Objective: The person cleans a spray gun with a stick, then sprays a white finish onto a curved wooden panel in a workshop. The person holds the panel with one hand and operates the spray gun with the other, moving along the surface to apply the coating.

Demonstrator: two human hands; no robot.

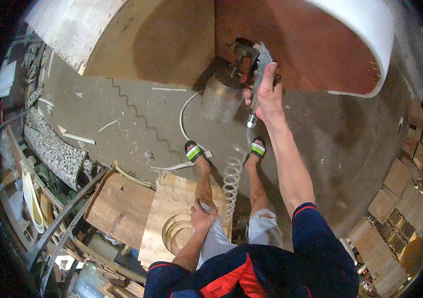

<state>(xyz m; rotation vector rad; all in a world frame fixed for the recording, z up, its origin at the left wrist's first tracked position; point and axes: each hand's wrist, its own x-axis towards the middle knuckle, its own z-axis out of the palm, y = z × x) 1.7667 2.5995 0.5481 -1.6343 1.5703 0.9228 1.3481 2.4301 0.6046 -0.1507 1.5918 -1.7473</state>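
Observation:
My right hand (270, 99) is closed round the handle of a metal spray gun (260, 67), held out in front of me with the thumb along the grip. Attached to the gun is a dull silver cup (223, 97), hanging on its left side. From the fitting below my hand, a clear coiled air hose (231, 181) runs down between my legs. My left hand (203, 217) grips my left knee, its fingers curled over it and partly hidden. Just beyond the gun stands a large panel piece with a reddish-brown face (301, 44) and a tan face (172, 44).
A curved white edge (383, 44) borders the panel piece at right. Pale strips (79, 138) and scraps lie on the grey floor (142, 119). Plywood sheets (122, 206), a speckled roll (57, 149) and a metal rail (67, 211) are at left; boards (378, 248) line the right.

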